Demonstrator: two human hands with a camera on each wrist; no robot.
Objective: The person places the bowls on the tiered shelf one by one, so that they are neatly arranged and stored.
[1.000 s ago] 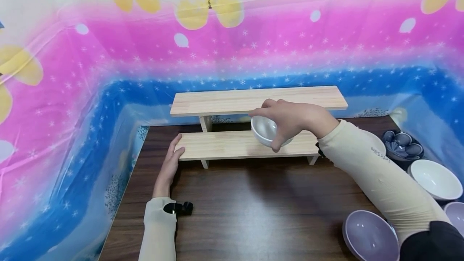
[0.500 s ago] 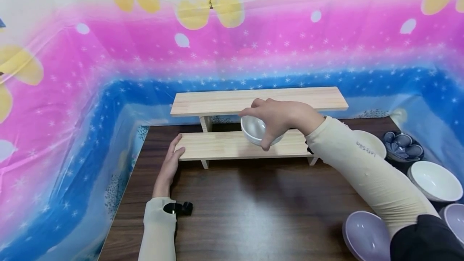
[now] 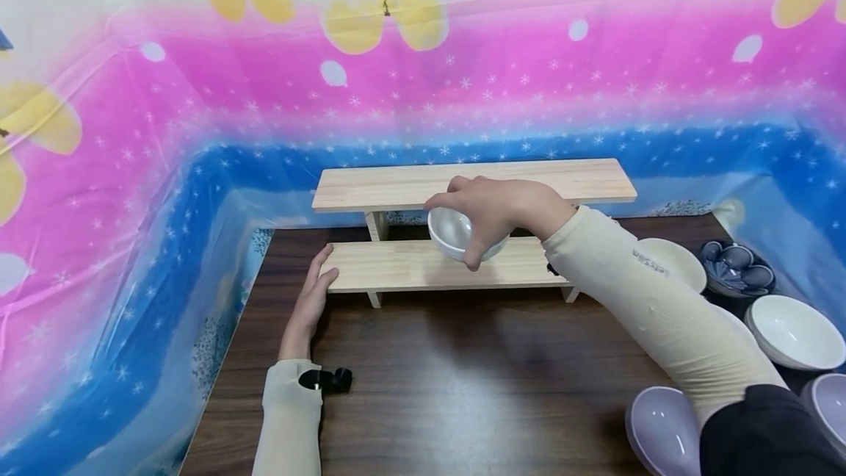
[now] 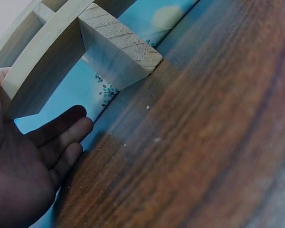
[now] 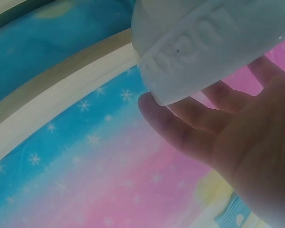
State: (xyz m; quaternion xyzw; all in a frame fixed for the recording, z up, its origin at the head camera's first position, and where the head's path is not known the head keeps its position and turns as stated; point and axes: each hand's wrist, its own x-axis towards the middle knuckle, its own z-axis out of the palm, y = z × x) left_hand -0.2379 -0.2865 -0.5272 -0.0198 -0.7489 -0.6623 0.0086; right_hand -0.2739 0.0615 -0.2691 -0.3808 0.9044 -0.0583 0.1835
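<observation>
A small white bowl (image 3: pixel 449 230) is gripped from above at its rim by my right hand (image 3: pixel 502 211), thumb on the near side and fingers on the far side. It is over the middle of the lower board of a two-tier wooden shelf (image 3: pixel 380 263); I cannot tell whether it touches. In the right wrist view, the bowl's outer wall (image 5: pixel 209 52) shows raised markings above the fingers. My left hand (image 3: pixel 311 303) holds the left end of the lower board. Its other fingers (image 4: pixel 66 142) extend beneath the board in the left wrist view.
The upper board (image 3: pixel 396 186) stands behind and above the lower one. On the right are a cream bowl (image 3: pixel 674 259), a dark bowl of spoons (image 3: pixel 735 269), a large white bowl (image 3: pixel 796 329) and purple bowls (image 3: pixel 661 428). A patterned curtain (image 3: pixel 423 94) surrounds the dark wooden table (image 3: pixel 410 388).
My right hand has carried the white bowl leftward along the lower board, to about its middle. The left hand stays at the board's left end.
</observation>
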